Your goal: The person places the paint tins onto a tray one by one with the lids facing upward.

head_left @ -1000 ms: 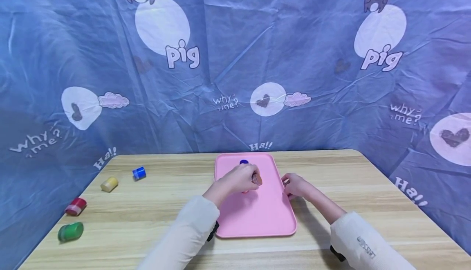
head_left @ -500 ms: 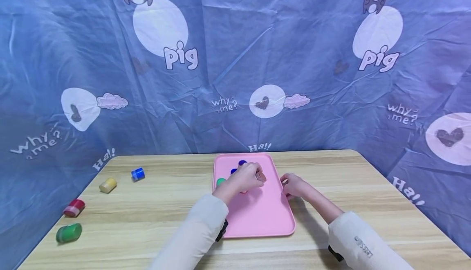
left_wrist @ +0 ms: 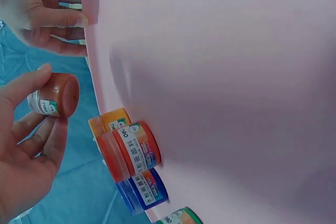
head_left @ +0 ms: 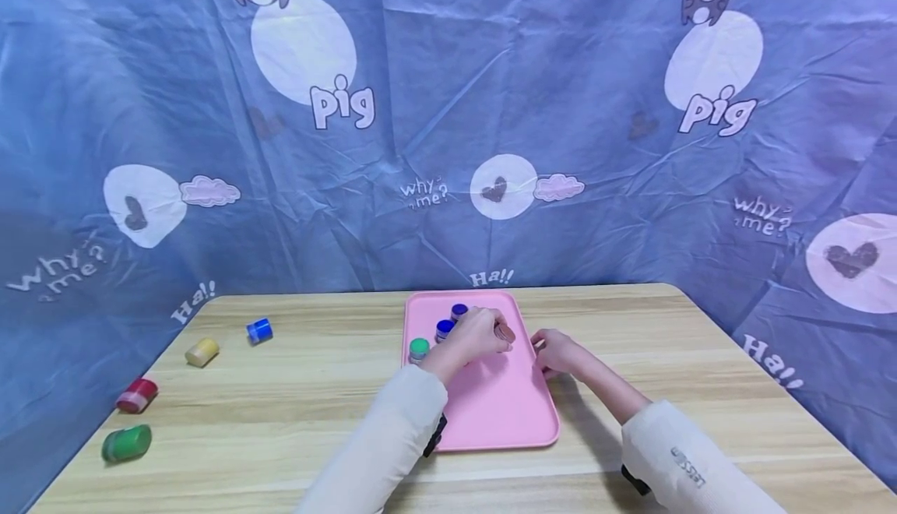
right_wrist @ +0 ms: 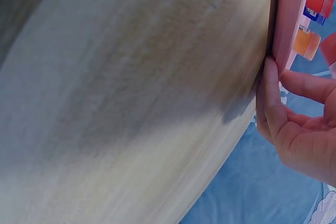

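Your left hand (head_left: 471,337) pinches a small brown-red paint pot (head_left: 505,333) between thumb and curled fingers, lifted clear above the pink tray (head_left: 501,413) near its far right part. The left wrist view shows the grip well: the thumb lies along the top of the pot and the fingers cup it from below, lid facing outward, so the label side stays readable.

Your right hand (head_left: 554,352) rests at the tray's right edge, fingertips curled against the rim; judging by that contact, it serves to keep the tray from sliding on the wooden table (head_left: 294,413).

Along the tray's far left edge stand a green pot (head_left: 419,349), a blue pot (head_left: 444,329) and a darker blue pot (head_left: 459,311), close together in a row. The left wrist view adds an orange pot (left_wrist: 110,123) and a red-lidded pot (left_wrist: 135,149) touching each other there.

Toward the table's left edge lie four loose pots on their sides, well apart: blue (head_left: 258,330), yellow (head_left: 202,352), red (head_left: 136,395), green (head_left: 126,444).
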Tool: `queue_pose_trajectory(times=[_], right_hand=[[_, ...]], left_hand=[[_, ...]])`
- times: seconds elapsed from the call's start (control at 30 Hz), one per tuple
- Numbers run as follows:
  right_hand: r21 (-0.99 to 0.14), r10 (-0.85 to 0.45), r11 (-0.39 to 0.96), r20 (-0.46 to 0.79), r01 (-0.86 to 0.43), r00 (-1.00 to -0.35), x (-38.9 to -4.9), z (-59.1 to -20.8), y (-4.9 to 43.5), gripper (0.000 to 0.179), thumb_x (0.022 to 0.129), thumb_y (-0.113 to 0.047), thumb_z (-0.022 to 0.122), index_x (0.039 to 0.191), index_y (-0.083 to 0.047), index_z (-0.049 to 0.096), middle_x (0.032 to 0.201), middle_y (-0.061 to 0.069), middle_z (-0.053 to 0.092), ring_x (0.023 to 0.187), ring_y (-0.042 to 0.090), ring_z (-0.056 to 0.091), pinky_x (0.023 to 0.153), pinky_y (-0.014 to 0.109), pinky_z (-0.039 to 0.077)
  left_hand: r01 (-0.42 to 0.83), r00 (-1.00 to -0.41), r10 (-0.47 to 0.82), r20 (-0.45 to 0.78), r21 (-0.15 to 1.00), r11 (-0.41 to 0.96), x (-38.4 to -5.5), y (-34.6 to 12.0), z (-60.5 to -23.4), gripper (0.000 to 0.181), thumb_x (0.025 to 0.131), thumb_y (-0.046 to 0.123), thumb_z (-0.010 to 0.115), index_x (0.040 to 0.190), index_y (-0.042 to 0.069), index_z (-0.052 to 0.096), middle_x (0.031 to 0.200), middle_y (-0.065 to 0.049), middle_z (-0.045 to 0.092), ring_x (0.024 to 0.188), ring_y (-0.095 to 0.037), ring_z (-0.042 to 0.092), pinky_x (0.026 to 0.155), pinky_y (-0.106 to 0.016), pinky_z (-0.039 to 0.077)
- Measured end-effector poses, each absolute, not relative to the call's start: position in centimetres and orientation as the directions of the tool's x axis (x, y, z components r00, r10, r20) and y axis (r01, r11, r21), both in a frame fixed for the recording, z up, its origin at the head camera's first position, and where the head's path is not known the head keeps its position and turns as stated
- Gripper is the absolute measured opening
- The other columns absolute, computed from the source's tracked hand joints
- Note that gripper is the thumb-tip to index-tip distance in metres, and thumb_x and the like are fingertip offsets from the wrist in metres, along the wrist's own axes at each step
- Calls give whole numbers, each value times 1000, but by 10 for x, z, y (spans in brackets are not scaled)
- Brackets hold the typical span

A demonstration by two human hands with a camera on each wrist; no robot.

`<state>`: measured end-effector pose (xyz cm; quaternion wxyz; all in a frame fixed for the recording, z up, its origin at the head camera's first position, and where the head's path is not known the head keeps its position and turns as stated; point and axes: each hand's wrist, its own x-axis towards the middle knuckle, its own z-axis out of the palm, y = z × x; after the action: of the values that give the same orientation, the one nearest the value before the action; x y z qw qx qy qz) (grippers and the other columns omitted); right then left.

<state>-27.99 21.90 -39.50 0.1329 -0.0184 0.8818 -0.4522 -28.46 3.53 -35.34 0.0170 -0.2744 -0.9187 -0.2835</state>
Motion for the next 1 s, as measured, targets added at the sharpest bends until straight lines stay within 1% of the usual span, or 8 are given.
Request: queue_pose_trajectory(times=[0.1,0.2,0.23,0.33,0.47,0.73,0.87,1.0], right_hand=[[-806,-180,588,-216,71,-960,-285,-401,223,45,66,17,53,110,14,45,90,22,55,68,26,62,55,34,54],[-800,-155,594,-219,86,-963,-280,-395,219,46,65,17,52,110,14,45,90,22,55,68,27,61,55,35,54],[-784,-116,610,-235,117,-965,-272,-385,213,47,65,19,51,111,15,45,91,22,56,69,28,61,57,36,55],[-773,-107,626,-216,103,-970,-265,-379,209,43,66,18,49,109,18,44,91,23,55,69,28,61,58,36,55],[-770,-106,631,-210,98,-972,-262,-376,207,42,67,18,48,109,18,44,91,23,55,69,26,60,59,34,55],[-777,-88,619,-214,115,-973,-260,-377,205,44,65,18,48,109,17,45,89,20,56,68,23,59,57,33,54],[-781,-82,612,-219,124,-972,-258,-376,205,44,65,19,48,109,17,45,90,20,57,69,24,60,57,35,54],[-778,-82,615,-227,130,-971,-257,-375,203,45,65,19,48,110,17,45,90,21,56,70,25,60,58,35,55]], left_hand=[[497,-860,479,176,502,708,-285,38,-354,19,70,17,79,82,12,65,74,8,61,73,-8,57,65,-18,43],[476,-873,463,154,476,739,-285,40,-355,20,70,19,79,82,12,65,73,6,60,71,-10,55,64,-19,43],[475,-874,461,151,462,749,-286,41,-355,21,69,20,79,82,12,64,73,6,60,71,-10,54,64,-19,42],[468,-878,460,131,435,769,-287,44,-358,22,69,21,79,82,12,64,73,6,58,71,-11,53,65,-20,41],[484,-865,488,113,441,756,-287,46,-359,20,68,15,79,80,10,63,69,6,55,68,-11,51,64,-19,41],[502,-844,532,71,454,736,-287,48,-358,17,70,3,74,74,9,59,65,5,49,64,-10,47,59,-18,39],[516,-834,548,66,442,733,-288,50,-360,19,70,4,76,70,10,57,63,5,47,63,-10,46,58,-18,39],[527,-828,557,60,423,738,-290,51,-363,22,70,5,77,70,11,56,64,5,47,63,-10,46,58,-17,39]])
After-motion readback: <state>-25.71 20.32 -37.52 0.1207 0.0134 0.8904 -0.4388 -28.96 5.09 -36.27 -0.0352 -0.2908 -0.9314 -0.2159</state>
